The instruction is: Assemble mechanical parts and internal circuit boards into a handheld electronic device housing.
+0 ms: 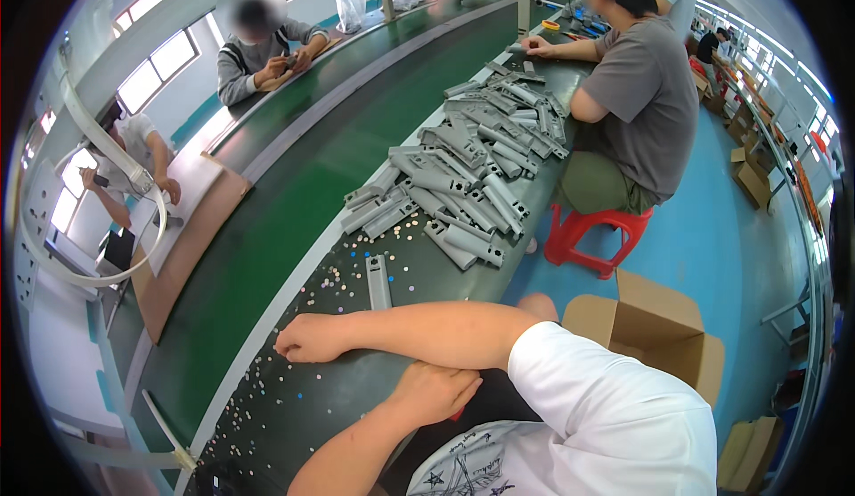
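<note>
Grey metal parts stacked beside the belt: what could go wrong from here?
1. The grey metal parts lie piled loosely near the bench edge; a nudge could send some off toward the red stool.
2. Small scattered pieces surround the single grey part; the right hand, resting closed beside it, could sweep them onto the green belt.

A dark workbench [294, 407] runs from the lower left to the upper right of the frame. On it lie a heap of grey metal parts [472, 166], one single grey part [378, 280] and scattered small dots [356, 264].
</note>
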`<state>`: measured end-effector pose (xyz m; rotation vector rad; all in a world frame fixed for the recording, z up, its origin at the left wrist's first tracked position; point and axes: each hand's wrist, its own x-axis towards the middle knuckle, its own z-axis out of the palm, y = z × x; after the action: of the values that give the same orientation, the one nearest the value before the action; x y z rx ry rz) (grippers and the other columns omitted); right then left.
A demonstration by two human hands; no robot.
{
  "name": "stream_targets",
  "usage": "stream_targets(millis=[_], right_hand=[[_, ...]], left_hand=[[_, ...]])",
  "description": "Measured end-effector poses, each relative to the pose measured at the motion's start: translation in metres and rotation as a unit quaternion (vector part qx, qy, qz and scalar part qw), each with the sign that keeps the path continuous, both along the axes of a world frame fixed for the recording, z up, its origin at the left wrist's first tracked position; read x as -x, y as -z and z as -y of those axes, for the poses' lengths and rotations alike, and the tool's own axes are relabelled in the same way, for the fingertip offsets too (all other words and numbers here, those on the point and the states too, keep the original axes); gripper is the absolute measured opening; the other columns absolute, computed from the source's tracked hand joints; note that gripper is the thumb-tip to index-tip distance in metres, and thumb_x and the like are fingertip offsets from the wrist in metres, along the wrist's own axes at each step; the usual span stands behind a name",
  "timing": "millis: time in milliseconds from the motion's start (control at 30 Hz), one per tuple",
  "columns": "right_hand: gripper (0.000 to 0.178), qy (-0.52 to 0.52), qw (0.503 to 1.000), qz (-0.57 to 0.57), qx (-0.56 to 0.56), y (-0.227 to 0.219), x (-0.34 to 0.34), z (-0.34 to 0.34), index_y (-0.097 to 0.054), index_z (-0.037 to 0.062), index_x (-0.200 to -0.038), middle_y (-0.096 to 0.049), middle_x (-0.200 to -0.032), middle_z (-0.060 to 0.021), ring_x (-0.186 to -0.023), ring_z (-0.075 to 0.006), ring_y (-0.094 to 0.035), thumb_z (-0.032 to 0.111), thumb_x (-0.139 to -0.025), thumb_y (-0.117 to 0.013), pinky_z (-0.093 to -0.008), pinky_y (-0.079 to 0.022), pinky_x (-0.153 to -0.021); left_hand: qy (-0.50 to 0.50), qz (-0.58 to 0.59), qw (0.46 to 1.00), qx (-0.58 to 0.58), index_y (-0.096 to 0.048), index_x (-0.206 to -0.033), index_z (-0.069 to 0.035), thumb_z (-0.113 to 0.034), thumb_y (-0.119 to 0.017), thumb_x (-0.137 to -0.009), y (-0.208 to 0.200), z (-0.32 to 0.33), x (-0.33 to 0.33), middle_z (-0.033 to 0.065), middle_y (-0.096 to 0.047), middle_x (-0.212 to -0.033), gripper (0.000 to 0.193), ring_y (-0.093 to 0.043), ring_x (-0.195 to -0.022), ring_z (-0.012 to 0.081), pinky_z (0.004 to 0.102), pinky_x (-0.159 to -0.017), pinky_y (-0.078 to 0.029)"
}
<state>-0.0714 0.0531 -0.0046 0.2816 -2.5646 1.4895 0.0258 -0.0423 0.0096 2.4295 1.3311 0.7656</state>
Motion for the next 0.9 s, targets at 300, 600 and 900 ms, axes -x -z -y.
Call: stream_targets(millis=[300,600,900], right_hand=[[0.017,0.007,1.000,-0.018,-0.011,-0.004,0.000,0.000,-0.064,0.0015,-0.093,-0.066,-0.083,-0.0151,-0.080,-0.0312,-0.064,0.014,-0.085,-0.055,-0.0409,-0.049,-0.074],[0.016,0.009,1.000,-0.021,-0.012,-0.005,-0.003,0.000,-0.064,0.0020,-0.093,-0.066,-0.082,-0.0149,-0.080,-0.0320,-0.064,0.013,-0.085,-0.055,-0.0413,-0.049,-0.073],[0.015,0.008,1.000,-0.018,-0.022,-0.008,-0.004,-0.001,-0.064,0.0017,-0.091,-0.065,-0.082,-0.0152,-0.079,-0.0318,-0.063,0.013,-0.085,-0.055,-0.0408,-0.049,-0.073]], left_hand=[[0.006,-0.006,1.000,0.007,-0.070,-0.089,-0.010,-0.020,-0.066,-0.083,0.004,0.000,0.003,0.0075,-0.068,-0.088,0.013,-0.066,-0.079,0.0272,0.0396,-0.069,-0.053],[0.011,0.012,1.000,-0.004,-0.069,-0.090,-0.010,-0.020,-0.066,-0.083,0.001,-0.001,0.003,0.0083,-0.068,-0.088,0.013,-0.065,-0.079,0.0279,0.0401,-0.068,-0.053],[0.013,0.017,1.000,-0.010,-0.069,-0.088,-0.009,-0.022,-0.065,-0.085,0.000,-0.002,0.002,0.0077,-0.068,-0.085,0.013,-0.065,-0.077,0.0275,0.0399,-0.067,-0.053]])
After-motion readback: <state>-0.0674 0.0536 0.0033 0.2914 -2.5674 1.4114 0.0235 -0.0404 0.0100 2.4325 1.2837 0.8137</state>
